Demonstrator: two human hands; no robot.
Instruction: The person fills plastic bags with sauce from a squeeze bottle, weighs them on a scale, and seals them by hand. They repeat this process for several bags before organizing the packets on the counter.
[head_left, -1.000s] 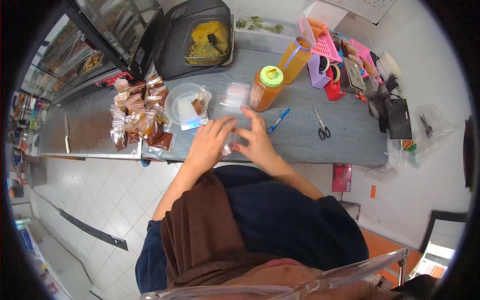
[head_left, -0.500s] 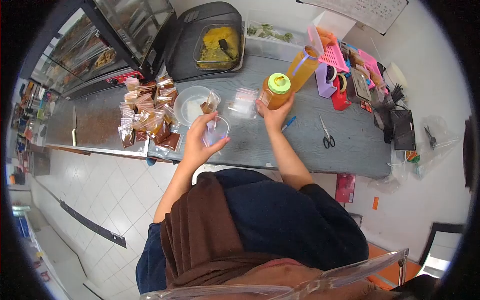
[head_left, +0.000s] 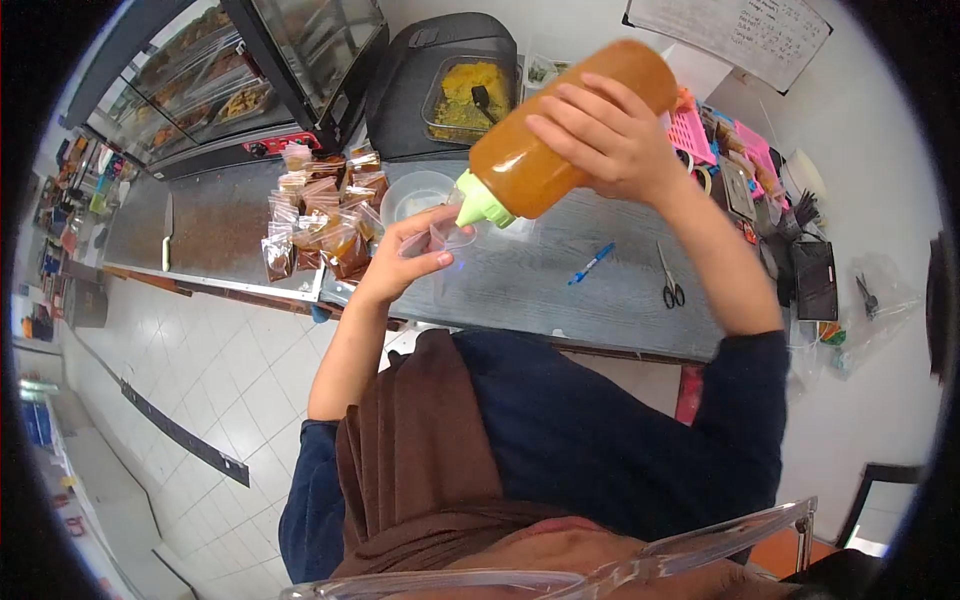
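My right hand (head_left: 622, 145) is wrapped round a large squeeze bottle (head_left: 510, 150) of amber sauce, tipped over with its light green nozzle cap (head_left: 483, 204) pointing down to the left. The nozzle overlaps the mouth of a small clear plastic bag (head_left: 437, 250). My left hand (head_left: 398, 262) grips this bag, thumb and fingers spread around its opening. Behind that hand, a translucent round tub (head_left: 403, 192) stands on the grey table (head_left: 520, 290). Left of it lies a pile of filled sauce bags (head_left: 315, 215).
A glass dish (head_left: 440, 130) of yellow food with a black utensil is at the back, beside a glass display case (head_left: 200, 80). On the right lie a blue pen (head_left: 592, 264), scissors (head_left: 671, 280) and a pink basket (head_left: 690, 137). A knife (head_left: 167, 235) rests far left.
My right hand has lifted the squeeze bottle off the table and tipped it nozzle-down over the clear bag. My left hand still holds the bag in about the same place.
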